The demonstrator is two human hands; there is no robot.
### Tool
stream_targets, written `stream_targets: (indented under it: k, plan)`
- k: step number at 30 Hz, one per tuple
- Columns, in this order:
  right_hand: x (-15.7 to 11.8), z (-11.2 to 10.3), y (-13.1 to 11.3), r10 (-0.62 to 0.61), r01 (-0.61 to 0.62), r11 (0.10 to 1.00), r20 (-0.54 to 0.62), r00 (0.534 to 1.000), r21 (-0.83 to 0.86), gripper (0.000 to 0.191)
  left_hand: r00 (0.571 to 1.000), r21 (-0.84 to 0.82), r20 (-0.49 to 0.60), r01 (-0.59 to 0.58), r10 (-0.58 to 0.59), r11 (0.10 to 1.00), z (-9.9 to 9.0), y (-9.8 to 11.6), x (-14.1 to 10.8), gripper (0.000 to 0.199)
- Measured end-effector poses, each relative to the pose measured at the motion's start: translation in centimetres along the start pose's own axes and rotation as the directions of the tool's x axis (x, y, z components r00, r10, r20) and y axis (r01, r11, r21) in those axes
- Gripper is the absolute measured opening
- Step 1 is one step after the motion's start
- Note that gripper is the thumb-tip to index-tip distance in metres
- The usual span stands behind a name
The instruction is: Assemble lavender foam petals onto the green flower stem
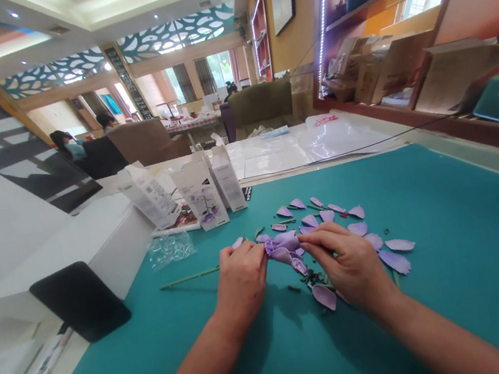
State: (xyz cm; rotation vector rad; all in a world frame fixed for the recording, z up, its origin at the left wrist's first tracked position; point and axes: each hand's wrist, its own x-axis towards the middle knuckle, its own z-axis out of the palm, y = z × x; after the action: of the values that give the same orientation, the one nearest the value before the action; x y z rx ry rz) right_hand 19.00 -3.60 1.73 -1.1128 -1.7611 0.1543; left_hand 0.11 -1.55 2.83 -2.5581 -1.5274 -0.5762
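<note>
Between my two hands, just above the mat, is a partly built purple toy flower (282, 246) with several petals on it. My left hand (242, 277) is closed around its left end, fingers wrapped so that part of it is hidden. At the flower's right side, my right hand (350, 259) pinches a petal between thumb and fingertips. Loose purple petals (395, 261) lie scattered around and beyond the right hand. Small dark green pieces (313, 277) are heaped under the flower. A thin green stem (191, 278) sticks out to the left of my left hand.
A green mat (469, 239) covers the table. Opened white boxes (200, 195) stand at its back left beside a clear plastic bag (171, 248). A black phone-like slab (81, 302) leans on a white box (111, 248). Beyond are armchairs (262, 107) and seated people.
</note>
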Motion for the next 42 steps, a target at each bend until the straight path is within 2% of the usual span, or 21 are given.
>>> stream_targets:
  k: [4, 9, 12, 15, 18, 21, 24, 28, 32, 35, 37, 40, 41, 42]
  plan:
    - [-0.2, 0.4, 0.2, -0.046, 0.045, 0.998, -0.016, 0.999, -0.034, 0.020, 1.000, 0.013, 0.017, 0.007, -0.007, 1.000, 0.2, 0.0, 0.0, 0.029]
    - [-0.1, 0.5, 0.1, -0.021, 0.021, 0.999, -0.003, 1.000, -0.028, 0.021, 0.999, 0.024, 0.037, 0.002, -0.003, 1.000, 0.2, -0.1, 0.2, 0.030]
    - [0.4, -0.5, 0.4, 0.062, -0.062, 0.997, -0.001, 0.998, 0.045, 0.021, 0.999, 0.043, 0.052, 0.009, -0.011, 0.999, -0.2, -0.1, 0.4, 0.029]
    - [1.1, -2.1, 1.5, 0.250, -0.250, 0.966, 0.010, 0.968, 0.070, 0.023, 0.996, 0.027, 0.090, 0.021, -0.024, 0.999, -0.5, -0.3, 0.7, 0.026]
    - [1.6, -3.4, 2.9, 0.382, -0.385, 0.922, 0.193, 0.904, -0.024, 0.023, 0.989, -0.040, 0.129, 0.072, -0.066, 0.997, -0.7, -0.4, 1.2, 0.024]
    - [1.9, -3.7, 3.7, 0.411, -0.390, 0.911, 0.335, 0.848, -0.132, 0.021, 0.968, -0.175, 0.222, 0.159, -0.119, 0.972, -1.1, -0.4, 1.7, 0.019]
    - [2.0, -3.7, 4.4, 0.436, -0.401, 0.900, 0.308, 0.846, -0.172, 0.022, 0.940, -0.250, 0.314, 0.215, -0.131, 0.944, -1.5, -0.5, 2.2, 0.016]
    - [2.2, -4.1, 5.5, 0.460, -0.440, 0.888, 0.222, 0.859, -0.135, 0.023, 0.925, -0.313, 0.370, 0.208, -0.083, 0.927, -2.0, -0.6, 3.1, 0.013]
    - [2.4, -5.0, 6.0, 0.484, -0.460, 0.875, 0.250, 0.838, -0.151, 0.023, 0.908, -0.394, 0.417, 0.219, -0.039, 0.893, -2.5, -0.6, 4.0, 0.010]
    - [2.4, -5.6, 5.9, 0.465, -0.419, 0.884, 0.300, 0.833, -0.208, 0.022, 0.895, -0.445, 0.446, 0.245, -0.023, 0.861, -2.9, -0.7, 4.5, 0.008]
    - [2.3, -5.3, 5.7, 0.419, -0.339, 0.901, 0.347, 0.839, -0.269, 0.019, 0.887, -0.472, 0.462, 0.260, -0.015, 0.842, -3.2, -0.6, 4.8, 0.008]
    - [2.2, -3.5, 5.5, 0.285, -0.101, 0.918, 0.458, 0.842, -0.384, 0.021, 0.873, -0.521, 0.488, 0.304, -0.014, 0.798, -3.9, -0.4, 5.1, 0.009]
    - [2.1, -2.7, 5.4, 0.229, 0.011, 0.905, 0.510, 0.829, -0.424, 0.025, 0.866, -0.541, 0.500, 0.328, -0.018, 0.775, -4.2, -0.2, 5.2, 0.011]
    - [2.1, -1.8, 5.4, 0.201, 0.063, 0.900, 0.540, 0.818, -0.431, 0.029, 0.859, -0.560, 0.511, 0.351, -0.021, 0.751, -4.6, -0.1, 5.2, 0.012]
